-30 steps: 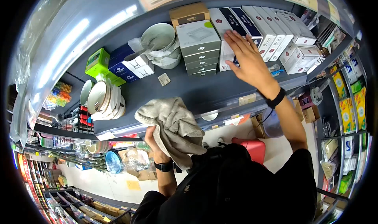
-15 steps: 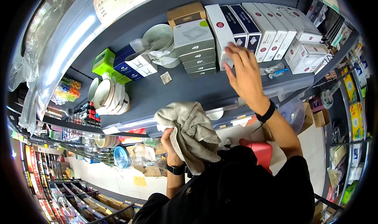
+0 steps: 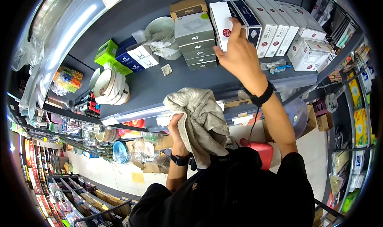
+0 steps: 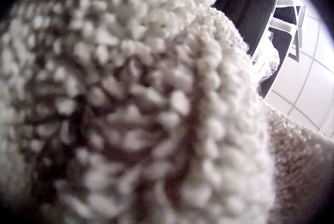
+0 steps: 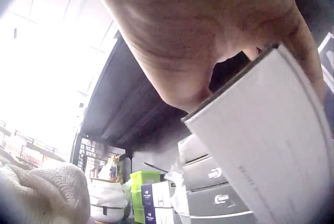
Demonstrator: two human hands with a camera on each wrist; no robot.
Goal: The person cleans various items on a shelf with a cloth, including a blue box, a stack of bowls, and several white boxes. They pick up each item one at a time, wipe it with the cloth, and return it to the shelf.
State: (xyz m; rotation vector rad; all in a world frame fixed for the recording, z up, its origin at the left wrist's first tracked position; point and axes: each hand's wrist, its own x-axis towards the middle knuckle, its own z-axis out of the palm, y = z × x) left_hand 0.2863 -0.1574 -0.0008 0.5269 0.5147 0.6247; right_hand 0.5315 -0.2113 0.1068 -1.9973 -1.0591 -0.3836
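Note:
My left hand point(image 3: 176, 137) grips a beige knitted cloth point(image 3: 201, 117) that hangs in folds in front of my chest. The same cloth point(image 4: 156, 104) fills most of the left wrist view and hides the fingers. My right hand point(image 3: 242, 59) holds a white box point(image 3: 222, 21) with a red round label, thumb on its left side and fingers over the right. In the right wrist view the white box point(image 5: 266, 130) slants below the palm. Dark blue and white boxes point(image 3: 252, 21) stand close on its right. Grey boxes point(image 3: 195, 37) are stacked on its left.
Wrapped bowls point(image 3: 109, 87) stand at the shelf's left end, with a green box point(image 3: 106, 51) behind. A grey-green pot point(image 3: 160, 29) stands beside the grey stack. More white boxes point(image 3: 309, 57) fill the right end, near a small blue item point(image 3: 280, 69). A red stool point(image 3: 263, 159) stands below the shelf.
My right hand has gone from lying spread over the box fronts to gripping the white box, whose near end has shifted up in view. The left hand and cloth have moved right.

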